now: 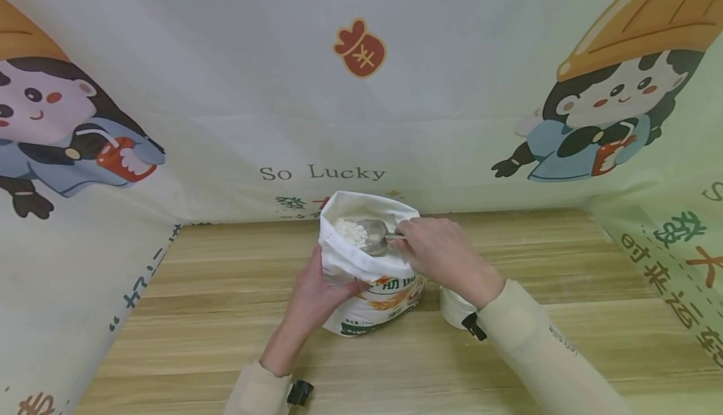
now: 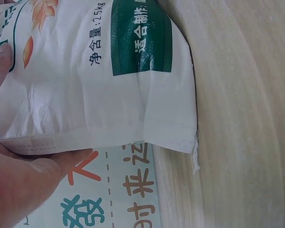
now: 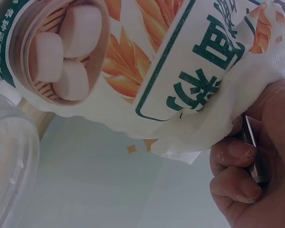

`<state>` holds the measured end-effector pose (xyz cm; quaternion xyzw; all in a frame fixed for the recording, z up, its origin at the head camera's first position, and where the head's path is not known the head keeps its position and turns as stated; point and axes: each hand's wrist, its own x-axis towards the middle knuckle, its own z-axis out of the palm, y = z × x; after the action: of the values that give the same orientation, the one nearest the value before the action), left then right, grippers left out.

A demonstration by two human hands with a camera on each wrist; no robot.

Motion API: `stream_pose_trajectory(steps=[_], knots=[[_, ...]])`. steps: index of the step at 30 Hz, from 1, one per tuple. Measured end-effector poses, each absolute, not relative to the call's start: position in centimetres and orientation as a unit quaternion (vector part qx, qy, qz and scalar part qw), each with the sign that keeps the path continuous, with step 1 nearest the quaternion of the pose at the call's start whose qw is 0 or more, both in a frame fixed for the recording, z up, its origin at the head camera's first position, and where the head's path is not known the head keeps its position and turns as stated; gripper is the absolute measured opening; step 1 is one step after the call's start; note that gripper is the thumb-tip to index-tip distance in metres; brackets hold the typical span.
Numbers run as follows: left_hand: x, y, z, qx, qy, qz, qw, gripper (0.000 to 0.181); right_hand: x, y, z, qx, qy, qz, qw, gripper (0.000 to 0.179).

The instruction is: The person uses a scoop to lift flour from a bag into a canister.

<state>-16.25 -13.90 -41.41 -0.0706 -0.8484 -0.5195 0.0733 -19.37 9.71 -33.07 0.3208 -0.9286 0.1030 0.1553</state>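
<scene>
A white flour bag [image 1: 373, 302] stands upright on the table with its top rolled open, and white flour [image 1: 351, 233] shows inside. My left hand [image 1: 319, 296] grips the bag's left side, thumb across the front and fingers around the side edge, as the left wrist view also shows. My right hand [image 1: 443, 255] is at the bag's right rim, fingers curled round the handle of a metal scoop [image 1: 375, 237]. The scoop's bowl lies inside the bag mouth against the flour. In the right wrist view the metal handle [image 3: 251, 147] shows between the curled fingers.
Right of the bag, partly under my right forearm, stands a clear round container [image 1: 454, 308] with whitish contents. The wood-grain table [image 1: 226, 302] meets a printed cloth backdrop [image 1: 254, 88] behind and at both sides.
</scene>
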Motion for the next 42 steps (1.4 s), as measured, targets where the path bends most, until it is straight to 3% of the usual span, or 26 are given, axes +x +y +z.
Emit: stream_pose_trajectory(steps=[18,32,42], knots=[[-16.3,-13.9,-41.4,-0.073,-0.848,-0.52,0.075,0.094,-19.5,10.2,-33.7,0.328,-0.92,0.132,0.168,0.02],[-16.4,-13.9,-41.4,-0.084,-0.845,-0.523,0.075,0.099,-19.6,10.8,-32.7,0.31,-0.927,0.18,0.11,0.019],[-16.3,-13.9,-41.4,-0.076,-0.843,-0.528,0.072,0.095,-19.4,11.7,-32.4,0.297,-0.927,0.202,0.105,0.019]])
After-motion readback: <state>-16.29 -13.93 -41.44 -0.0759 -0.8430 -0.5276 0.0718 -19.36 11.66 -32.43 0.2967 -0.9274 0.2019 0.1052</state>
